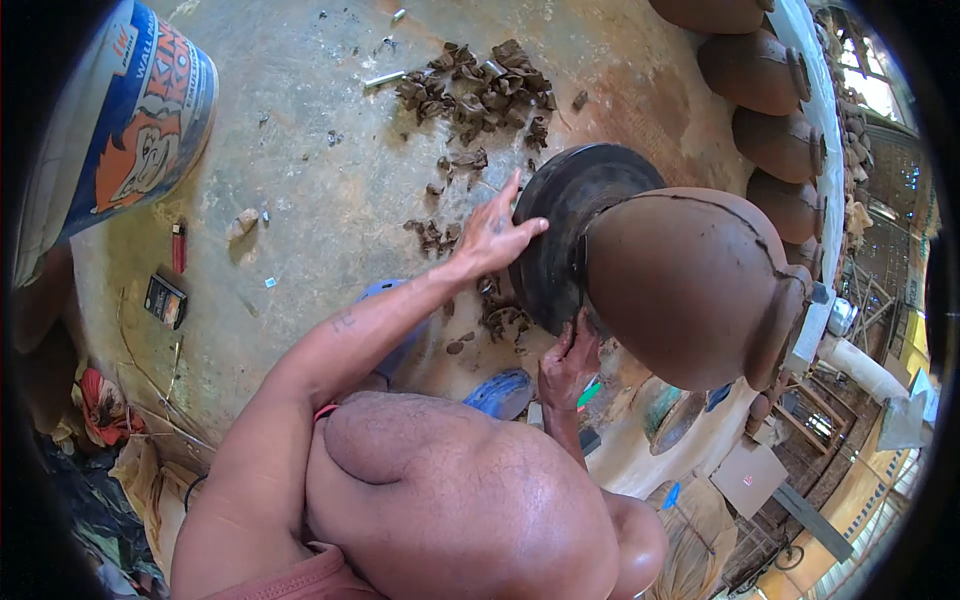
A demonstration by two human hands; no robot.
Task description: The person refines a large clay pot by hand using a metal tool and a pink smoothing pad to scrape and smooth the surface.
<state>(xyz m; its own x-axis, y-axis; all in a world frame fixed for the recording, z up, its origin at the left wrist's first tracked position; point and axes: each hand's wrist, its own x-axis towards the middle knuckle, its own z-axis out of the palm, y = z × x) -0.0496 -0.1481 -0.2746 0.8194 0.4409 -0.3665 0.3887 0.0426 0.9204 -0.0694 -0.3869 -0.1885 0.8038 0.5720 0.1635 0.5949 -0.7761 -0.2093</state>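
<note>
Nearest to the camera, below and left of the clay pot point(680, 290), is the person's bare body point(470, 490), with the left arm point(270, 410) reaching up past it. The left hand point(497, 232), just left of the clay pot, has its thumb and fingers spread apart; it lies on the edge of the black wheel point(610, 170). The right hand point(570, 368), at the lower left of the clay pot, has its fingers bent close together beside the pot's base; I cannot tell whether they are clamped on anything. The clay pot itself, brown and round, sits with its base on the black wheel; its neck and rim are at the end away from the wheel, and a thin dark groove runs along its upper side. A blue dish point(497, 395) lies below and left of the clay pot, near the body. Farther out, dark clay scraps point(475, 90) are strewn on the floor point(320, 220) to the upper left of the clay pot. Well to its left lie a red lighter point(179, 248) and a small dark box point(165, 300), with a blue and white bucket point(140, 110) above them. Beyond the clay pot, at its upper right, more brown pots point(780, 145) stand in a row
</note>
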